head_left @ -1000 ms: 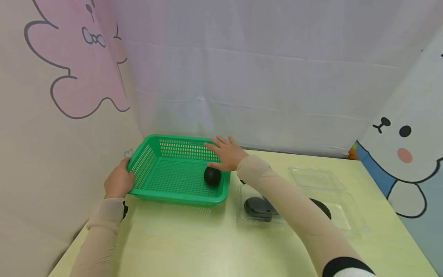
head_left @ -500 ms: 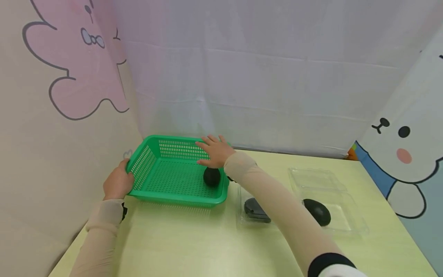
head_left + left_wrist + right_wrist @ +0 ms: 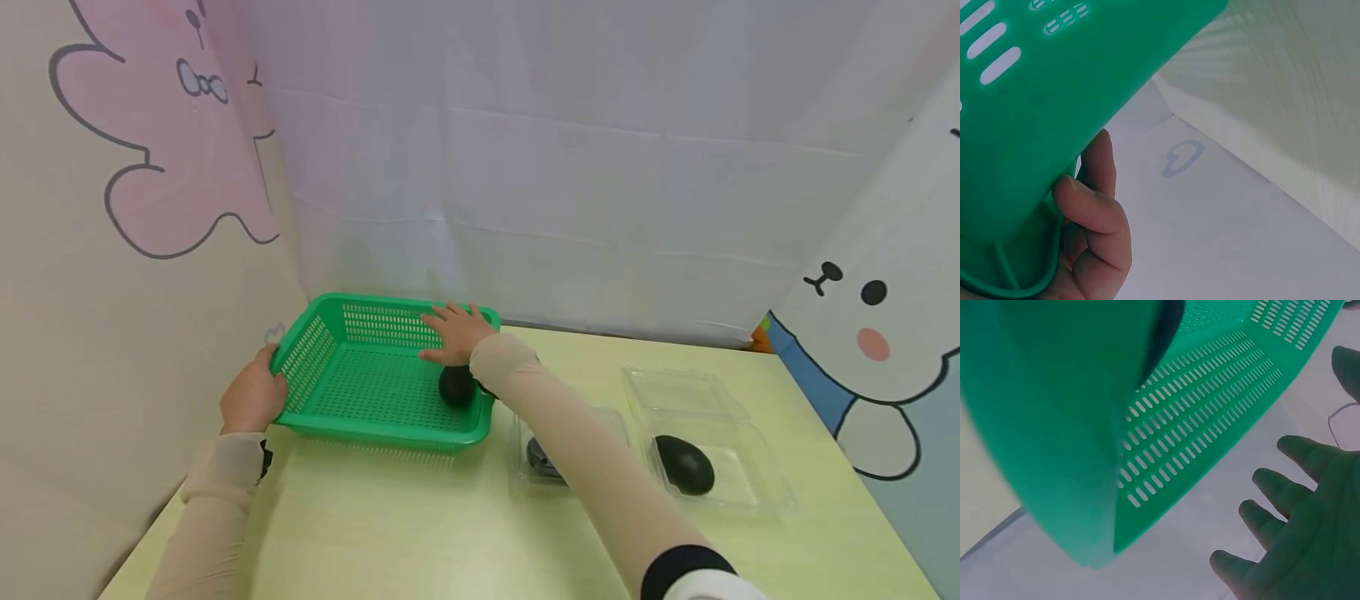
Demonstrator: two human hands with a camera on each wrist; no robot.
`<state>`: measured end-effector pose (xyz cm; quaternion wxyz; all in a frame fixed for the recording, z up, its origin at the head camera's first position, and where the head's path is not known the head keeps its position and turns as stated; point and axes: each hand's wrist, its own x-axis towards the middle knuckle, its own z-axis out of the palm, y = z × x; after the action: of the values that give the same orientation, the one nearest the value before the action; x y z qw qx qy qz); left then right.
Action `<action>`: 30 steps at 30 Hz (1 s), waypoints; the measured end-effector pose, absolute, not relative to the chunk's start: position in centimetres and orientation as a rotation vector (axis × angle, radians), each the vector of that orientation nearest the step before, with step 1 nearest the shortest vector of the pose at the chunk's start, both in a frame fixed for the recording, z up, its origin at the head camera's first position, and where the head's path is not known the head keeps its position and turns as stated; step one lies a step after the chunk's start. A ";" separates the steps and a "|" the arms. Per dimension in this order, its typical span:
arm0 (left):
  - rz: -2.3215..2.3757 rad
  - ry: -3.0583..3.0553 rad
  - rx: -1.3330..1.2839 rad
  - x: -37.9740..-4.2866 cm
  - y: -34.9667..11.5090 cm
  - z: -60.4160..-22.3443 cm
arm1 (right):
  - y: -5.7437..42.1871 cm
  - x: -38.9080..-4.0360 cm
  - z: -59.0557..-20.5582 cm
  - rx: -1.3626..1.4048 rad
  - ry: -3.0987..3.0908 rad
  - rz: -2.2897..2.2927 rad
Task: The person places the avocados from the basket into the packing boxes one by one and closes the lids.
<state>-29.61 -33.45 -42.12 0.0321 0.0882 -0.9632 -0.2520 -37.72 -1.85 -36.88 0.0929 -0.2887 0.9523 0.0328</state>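
Note:
My left hand (image 3: 253,396) grips the left rim of a green plastic basket (image 3: 382,432) with slotted walls. In the left wrist view, the thumb and fingers (image 3: 1094,215) curl round the basket's edge. Over the basket's right side hovers my right hand (image 3: 457,335), its fingers spread and straight. The right wrist view shows that hand's fingers (image 3: 1279,487) apart from the basket wall, holding nothing. Just below it, inside the basket at the right end, lies a dark rounded object (image 3: 456,388). Its kind is unclear, and the hand hides its top.
Right of the basket, a clear plastic box (image 3: 525,479) with a dark grey object (image 3: 542,460) is partly hidden by the right forearm. Farther right, an open clear clamshell box (image 3: 742,467) holds a black egg-shaped object (image 3: 684,465). Cloth walls (image 3: 570,208) stand behind the table (image 3: 390,533).
My right hand has shifted a little left, farther over the basket, uncovering the black egg-shaped object in the right box. The left hand keeps its grip on the rim.

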 end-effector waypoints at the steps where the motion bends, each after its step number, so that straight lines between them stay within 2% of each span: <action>1: -0.774 -2.965 0.272 -29.6 -33.5 -42.1 | -2.0 -37.8 -36.9 -0.855 2.827 0.097; 11: -0.750 -2.961 0.276 -29.6 -33.5 -42.2 | -4.0 -37.1 -36.7 -0.819 2.774 0.055; 24: -0.754 -2.953 0.279 -29.5 -33.5 -42.3 | -5.1 -35.8 -37.5 -0.622 2.766 0.111; 30: -0.749 -2.951 0.275 -29.6 -33.6 -42.4 | -5.0 -35.1 -37.6 -0.494 2.717 -0.080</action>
<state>-29.60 -33.55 -42.37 0.0424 0.0898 -0.9645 -0.2448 -35.08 -5.04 -37.56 0.1885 -0.1756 0.9658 -0.0283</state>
